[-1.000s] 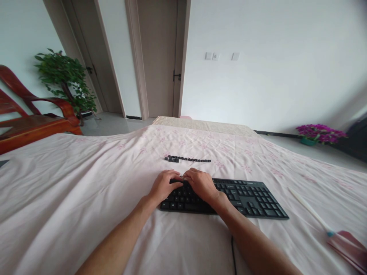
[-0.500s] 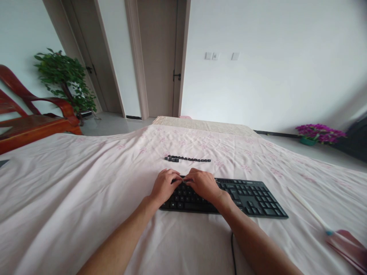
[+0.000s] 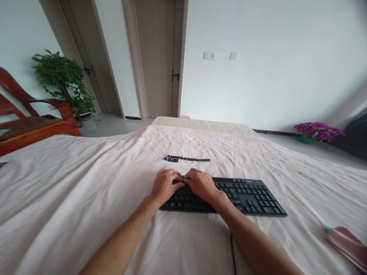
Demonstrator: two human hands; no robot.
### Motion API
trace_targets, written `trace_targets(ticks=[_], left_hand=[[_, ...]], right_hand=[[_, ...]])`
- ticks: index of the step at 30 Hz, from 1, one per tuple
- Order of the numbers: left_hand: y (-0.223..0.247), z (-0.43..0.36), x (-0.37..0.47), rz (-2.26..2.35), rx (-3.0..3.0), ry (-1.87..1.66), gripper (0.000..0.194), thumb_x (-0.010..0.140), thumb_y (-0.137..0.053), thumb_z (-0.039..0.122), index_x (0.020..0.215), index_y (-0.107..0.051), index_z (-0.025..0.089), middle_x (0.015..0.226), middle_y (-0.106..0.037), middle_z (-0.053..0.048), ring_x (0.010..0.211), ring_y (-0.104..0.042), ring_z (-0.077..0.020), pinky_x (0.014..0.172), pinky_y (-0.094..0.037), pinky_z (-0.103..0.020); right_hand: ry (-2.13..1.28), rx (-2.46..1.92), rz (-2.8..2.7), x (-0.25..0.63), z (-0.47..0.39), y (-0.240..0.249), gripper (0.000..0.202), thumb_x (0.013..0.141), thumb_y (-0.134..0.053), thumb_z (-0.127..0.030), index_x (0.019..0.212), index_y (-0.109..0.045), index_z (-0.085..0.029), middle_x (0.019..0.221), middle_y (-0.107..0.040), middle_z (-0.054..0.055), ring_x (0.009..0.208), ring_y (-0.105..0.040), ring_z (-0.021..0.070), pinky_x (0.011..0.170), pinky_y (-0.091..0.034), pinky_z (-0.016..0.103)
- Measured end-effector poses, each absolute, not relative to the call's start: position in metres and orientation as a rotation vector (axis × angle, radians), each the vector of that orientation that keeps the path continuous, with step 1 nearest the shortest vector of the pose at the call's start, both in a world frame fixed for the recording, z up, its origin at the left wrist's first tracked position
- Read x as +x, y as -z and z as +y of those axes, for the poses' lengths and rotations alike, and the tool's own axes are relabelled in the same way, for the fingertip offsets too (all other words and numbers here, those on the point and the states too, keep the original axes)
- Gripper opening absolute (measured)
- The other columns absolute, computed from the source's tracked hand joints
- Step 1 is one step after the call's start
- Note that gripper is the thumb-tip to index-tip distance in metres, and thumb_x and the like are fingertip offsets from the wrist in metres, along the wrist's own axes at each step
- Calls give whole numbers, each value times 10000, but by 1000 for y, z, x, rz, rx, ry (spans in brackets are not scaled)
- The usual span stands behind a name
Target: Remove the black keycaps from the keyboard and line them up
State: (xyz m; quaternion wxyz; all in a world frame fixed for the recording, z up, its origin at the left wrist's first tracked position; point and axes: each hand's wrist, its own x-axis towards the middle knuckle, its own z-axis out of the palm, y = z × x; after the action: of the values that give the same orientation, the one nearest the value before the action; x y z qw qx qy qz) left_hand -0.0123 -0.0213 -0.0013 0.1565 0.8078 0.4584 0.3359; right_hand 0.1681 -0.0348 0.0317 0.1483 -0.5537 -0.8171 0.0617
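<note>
A black keyboard (image 3: 249,198) lies on the cloth before me, its left part under both hands. My left hand (image 3: 166,184) is at its upper left, fingers bent and thumb reaching towards my right fingertips; whatever they pinch is hidden. My right hand (image 3: 202,184) rests over the upper middle keys, fingers closed. A thin, light, wire-like piece (image 3: 185,179) shows at its fingertips, too small to name surely. Beyond the keyboard, several loose black keycaps (image 3: 190,159) lie in a long row, with a shorter row (image 3: 172,160) at its left end.
A pale, flower-printed cloth (image 3: 114,191) with folds covers the surface. The keyboard's black cable (image 3: 233,252) runs towards me beneath my right forearm. To the right lies a fly swatter (image 3: 309,208) with a white handle. A wooden chair (image 3: 37,122) stands at the left.
My left thumb has shifted slightly to the right, closer to my right fingertips. The whole view has moved a little. The keycap rows look the same.
</note>
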Motion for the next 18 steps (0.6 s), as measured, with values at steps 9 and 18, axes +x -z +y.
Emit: trace_targets(ticks=[9, 18], left_hand=[[1, -15, -15, 1345, 1960, -1138, 291, 840, -542, 444, 835, -734, 226, 1063, -696, -45, 1011, -614, -198, 1001, -399, -366], [4, -14, -11, 1241, 1821, -1141, 332, 860, -500, 450, 852, -730, 210, 1060, -704, -42, 1020, -628, -198, 954, -457, -321]], right_hand=[[-355, -1565, -2167, 171, -29, -36, 160, 818, -607, -312, 935, -708, -270, 953, -712, -3, 900, -642, 188, 770, -431, 267], [-333, -1626, -2042, 164, -30, -38, 163, 817, -595, -385, 857, -717, -284, 819, -725, -15, 760, -653, 186, 645, -410, 254]])
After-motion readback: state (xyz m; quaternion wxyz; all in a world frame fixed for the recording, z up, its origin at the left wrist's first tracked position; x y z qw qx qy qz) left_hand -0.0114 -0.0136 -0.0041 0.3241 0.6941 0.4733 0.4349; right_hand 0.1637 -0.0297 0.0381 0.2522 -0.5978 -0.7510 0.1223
